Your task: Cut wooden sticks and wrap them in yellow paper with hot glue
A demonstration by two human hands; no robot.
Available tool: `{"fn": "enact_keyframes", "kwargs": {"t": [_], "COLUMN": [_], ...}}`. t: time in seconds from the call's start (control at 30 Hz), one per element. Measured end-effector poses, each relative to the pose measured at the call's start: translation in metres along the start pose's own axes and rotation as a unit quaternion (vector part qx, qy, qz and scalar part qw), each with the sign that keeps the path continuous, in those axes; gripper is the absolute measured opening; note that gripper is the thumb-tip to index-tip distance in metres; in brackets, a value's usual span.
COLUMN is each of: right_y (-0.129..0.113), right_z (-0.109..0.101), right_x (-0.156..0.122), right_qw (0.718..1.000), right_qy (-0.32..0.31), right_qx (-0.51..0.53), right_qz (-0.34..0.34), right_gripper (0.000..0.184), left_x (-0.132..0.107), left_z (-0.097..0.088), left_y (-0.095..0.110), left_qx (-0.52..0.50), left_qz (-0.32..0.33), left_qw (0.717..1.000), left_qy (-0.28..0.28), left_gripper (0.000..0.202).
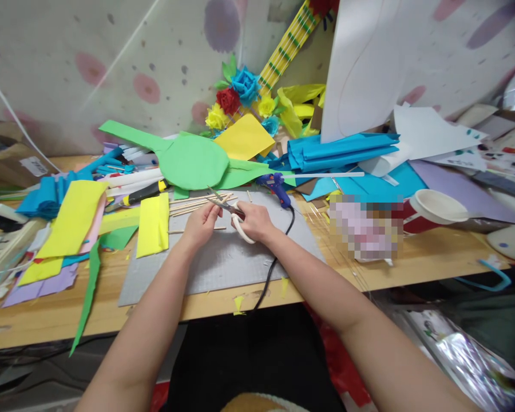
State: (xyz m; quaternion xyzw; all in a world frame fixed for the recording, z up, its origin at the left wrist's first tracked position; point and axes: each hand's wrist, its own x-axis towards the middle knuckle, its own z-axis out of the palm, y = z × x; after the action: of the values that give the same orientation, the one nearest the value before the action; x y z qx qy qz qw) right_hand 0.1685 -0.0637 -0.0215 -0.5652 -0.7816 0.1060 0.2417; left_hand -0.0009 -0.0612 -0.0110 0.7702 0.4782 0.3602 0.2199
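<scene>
Grasping scissors [226, 206], the right hand [256, 221] sits beside the pinched left hand [200, 226], its contents unclear, in a likely cutting step next needing careful squeezing.

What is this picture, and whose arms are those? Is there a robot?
No robot! A camera on someone's head looks down, so you see that person's own arms. The right hand holds scissors. The left hand is beside the blades; what it pinches is too small to tell. Beneath them, a gray mat lies on a wooden table. Around it are thin sticks, yellow folded paper, a blue glue gun and a big green shape.
</scene>
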Motion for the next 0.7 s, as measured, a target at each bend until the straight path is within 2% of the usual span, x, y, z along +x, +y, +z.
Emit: {"fn": "enact_keyframes", "kwargs": {"t": [0.23, 0.5, 0.57, 0.63, 0.7], "right_y": [0.005, 0.001, -0.002, -0.004, -0.003], "right_z": [0.001, 0.000, 0.000, -0.001, 0.000], "right_x": [0.001, 0.001, 0.002, 0.004, 0.007], "right_qw": [1.000, 1.000, 1.000, 0.998, 0.991], "right_qy": [0.005, 0.002, 0.005, 0.022, 0.050], "right_qx": [0.018, -0.001, 0.001, 0.018, 0.053], "right_qz": [-0.023, -0.005, 0.017, 0.059, 0.110], "right_gripper": [0.015, 0.016, 0.017, 0.019, 0.020], "left_x": [0.000, 0.001, -0.001, -0.003, -0.005], "left_z": [-0.002, 0.000, 0.002, 0.004, 0.011], "left_y": [-0.003, -0.003, 0.000, 0.006, 0.011], "left_qx": [-0.013, 0.004, 0.043, 0.082, 0.086], "left_qz": [0.003, -0.009, -0.005, 0.030, 0.083], "left_qw": [1.000, 0.999, 0.999, 0.984, 0.955], "left_qy": [-0.024, -0.030, 0.027, 0.155, 0.273], "left_gripper": [0.029, 0.032, 0.031, 0.024, 0.022]}}
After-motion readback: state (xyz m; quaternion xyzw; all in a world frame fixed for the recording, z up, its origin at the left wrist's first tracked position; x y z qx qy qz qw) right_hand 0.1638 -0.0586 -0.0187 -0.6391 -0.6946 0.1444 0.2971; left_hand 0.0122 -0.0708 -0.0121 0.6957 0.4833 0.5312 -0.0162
